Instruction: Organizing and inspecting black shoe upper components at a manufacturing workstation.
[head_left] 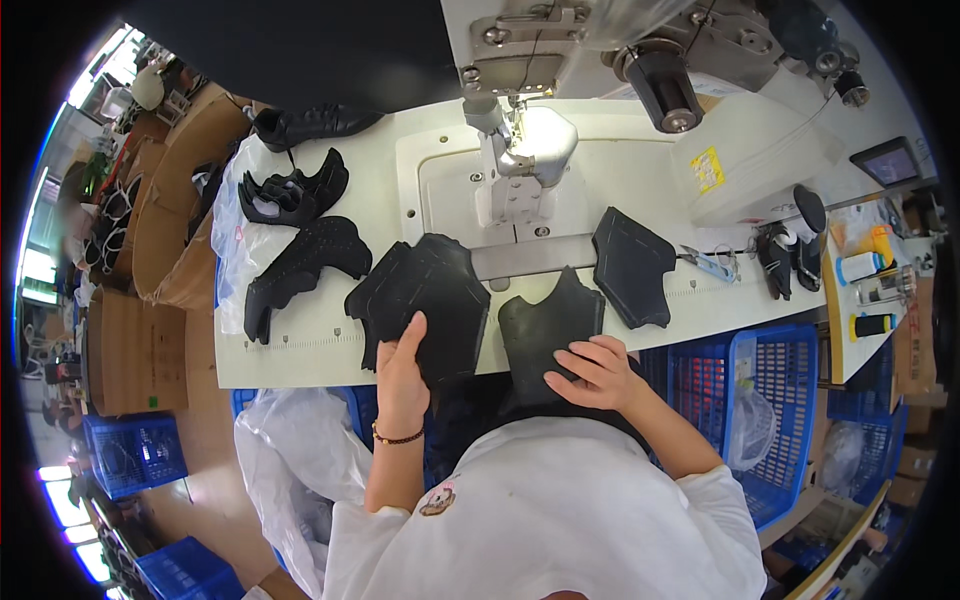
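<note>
My left hand [402,378] is closed on a black leather piece [446,305] at the table's front edge, thumb on top and the other fingers hidden beneath. Stitch or marking lines run along its upper part, and a second black piece [375,300] peeks out at its left. My right hand [598,374] grips another black leather piece [545,330] with a notched upper edge; its fingers lie over the right side and the thumb is out of sight. Both pieces sit in front of the sewing machine's needle area [515,165].
A further black piece [635,268] lies to the right, beside blue-handled thread snips [710,264]. Curved black shoe uppers [305,262] rest on the left of the white table [300,370]. Blue crates [770,420] and a plastic bag [300,450] are below the table; cardboard boxes [135,350] stand left.
</note>
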